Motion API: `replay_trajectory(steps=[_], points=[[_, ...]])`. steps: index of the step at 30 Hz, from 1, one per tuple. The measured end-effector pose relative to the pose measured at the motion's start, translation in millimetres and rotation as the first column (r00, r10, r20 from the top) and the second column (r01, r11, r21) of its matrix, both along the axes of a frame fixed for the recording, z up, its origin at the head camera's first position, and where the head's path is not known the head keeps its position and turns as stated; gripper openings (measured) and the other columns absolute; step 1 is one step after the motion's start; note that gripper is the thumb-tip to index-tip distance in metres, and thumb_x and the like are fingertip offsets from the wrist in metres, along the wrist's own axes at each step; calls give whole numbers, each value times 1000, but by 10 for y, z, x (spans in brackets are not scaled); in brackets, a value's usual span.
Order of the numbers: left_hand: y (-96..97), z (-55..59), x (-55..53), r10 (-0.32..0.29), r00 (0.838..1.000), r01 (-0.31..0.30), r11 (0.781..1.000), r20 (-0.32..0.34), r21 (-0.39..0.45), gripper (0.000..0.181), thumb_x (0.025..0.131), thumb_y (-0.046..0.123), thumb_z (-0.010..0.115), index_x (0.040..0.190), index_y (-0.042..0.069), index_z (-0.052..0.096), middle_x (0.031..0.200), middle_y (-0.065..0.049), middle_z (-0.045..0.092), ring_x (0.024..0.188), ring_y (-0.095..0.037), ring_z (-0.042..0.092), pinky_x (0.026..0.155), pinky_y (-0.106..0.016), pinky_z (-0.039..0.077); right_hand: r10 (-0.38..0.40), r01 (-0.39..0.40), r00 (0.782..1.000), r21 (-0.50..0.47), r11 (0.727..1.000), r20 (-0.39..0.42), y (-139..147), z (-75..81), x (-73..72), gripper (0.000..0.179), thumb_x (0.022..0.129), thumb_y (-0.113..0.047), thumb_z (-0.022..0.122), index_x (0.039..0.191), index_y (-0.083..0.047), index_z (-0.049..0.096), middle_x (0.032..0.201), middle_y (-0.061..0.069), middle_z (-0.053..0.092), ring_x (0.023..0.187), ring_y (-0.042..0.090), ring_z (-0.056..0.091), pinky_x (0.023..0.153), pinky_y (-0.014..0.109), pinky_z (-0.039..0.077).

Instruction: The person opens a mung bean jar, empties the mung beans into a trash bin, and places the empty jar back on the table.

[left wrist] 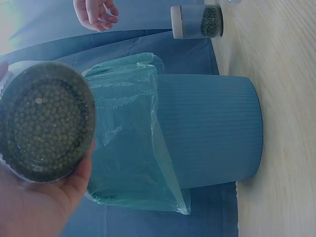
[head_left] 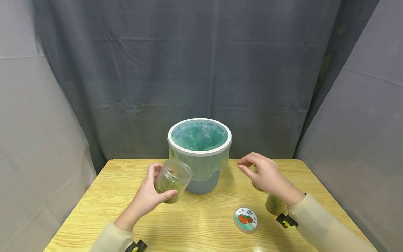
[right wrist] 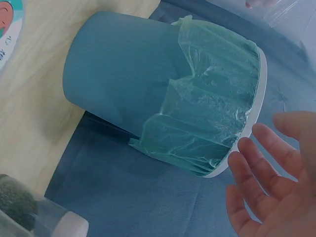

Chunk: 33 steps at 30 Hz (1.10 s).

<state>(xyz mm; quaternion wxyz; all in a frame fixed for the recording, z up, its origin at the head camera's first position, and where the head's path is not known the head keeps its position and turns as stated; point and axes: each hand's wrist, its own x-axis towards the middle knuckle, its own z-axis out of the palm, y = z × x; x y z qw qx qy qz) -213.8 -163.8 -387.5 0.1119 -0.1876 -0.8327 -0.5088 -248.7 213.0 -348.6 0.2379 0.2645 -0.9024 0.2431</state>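
Jar (head_left: pixel 174 178): tilted, grasped by left hand (head_left: pixel 148 196)
Right hand (head_left: pixel 266 175): released, right of bin (head_left: pixel 204 183)
Lid (head_left: pixel 246 219): on desk (head_left: pixel 189 225), near-right

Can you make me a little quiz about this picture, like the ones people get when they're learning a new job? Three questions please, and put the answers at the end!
1. Which hand is holding the jar of small green beans?
2. Look at the round lid. True or false: there is a yellow banana pictured on it.
3. Fill the gap: the bag lining the bin is coloured ____.

Key
1. The left hand; the right hand holds nothing.
2. False: the picture is of red fruit.
3. Green.
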Motion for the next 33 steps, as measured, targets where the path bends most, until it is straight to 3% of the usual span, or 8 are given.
replay_trajectory(steps=[11,15,20,27,33], points=[[-37,60,-53,4,1000,-3,999,-25,38,74,82,17,87,139,12,38,132,-7,65,118,-20,58,101,-48,44,8,-8,999,-6,1000,45,-39,192,-118,5,96,-14,74,100,-16,75,97,-4,69,91,15,68,87,42,59],[-41,59,-62,11,1000,-10,998,-19,54,73,82,14,86,138,11,39,133,-8,64,119,-14,57,102,-48,43,-1,1,998,4,1000,56,-30,224,-163,5,97,-16,73,101,-15,75,97,-4,69,90,14,67,86,41,58],[-44,63,-62,39,999,-39,997,6,66,74,82,12,85,138,10,38,135,-11,62,124,-23,55,103,-49,41,-25,24,998,22,999,64,2,272,-231,8,99,-19,71,104,-14,75,96,-3,68,89,14,65,81,41,55],[-39,93,-66,68,998,-69,994,18,83,75,82,14,85,141,13,39,138,-12,60,127,-27,53,103,-48,41,-61,59,992,21,998,106,45,374,-334,11,101,-23,69,105,-14,75,99,0,69,94,19,65,84,42,53],[-42,114,-76,83,997,-83,990,8,112,77,82,13,84,145,13,39,140,-18,57,124,-32,57,97,-45,47,-67,65,994,25,998,87,54,458,-446,11,100,-22,69,105,-13,74,100,2,70,93,20,66,84,42,53]])
